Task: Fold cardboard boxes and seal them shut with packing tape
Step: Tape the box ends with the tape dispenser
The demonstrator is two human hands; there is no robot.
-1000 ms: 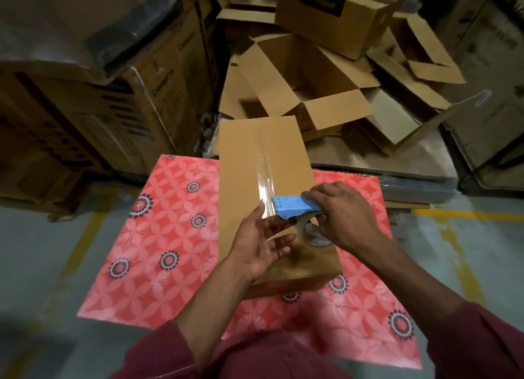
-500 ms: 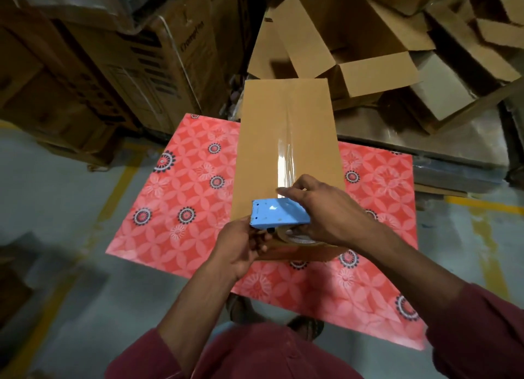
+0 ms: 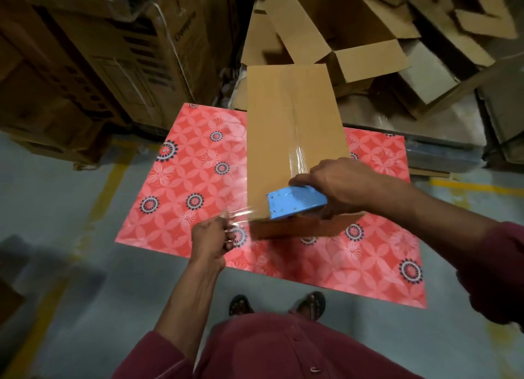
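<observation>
A closed cardboard box (image 3: 286, 118) lies on a red patterned mat (image 3: 192, 180), with clear tape running along its middle seam. My right hand (image 3: 340, 183) grips a blue tape dispenser (image 3: 295, 203) at the box's near end. My left hand (image 3: 212, 237) sits off the box's near left corner and pinches a strip of clear tape (image 3: 241, 211) stretched from the dispenser. The tape roll is mostly hidden under my right hand.
Several open, empty cardboard boxes (image 3: 354, 47) are piled behind the mat. Large printed cartons (image 3: 119, 55) stand at the back left. Grey floor with yellow lines (image 3: 105, 186) surrounds the mat. My sandalled feet (image 3: 312, 303) are at the mat's near edge.
The dispenser has travelled toward me to the box's near end. My left hand left the box top, moved out to the left and now pulls a strip of tape.
</observation>
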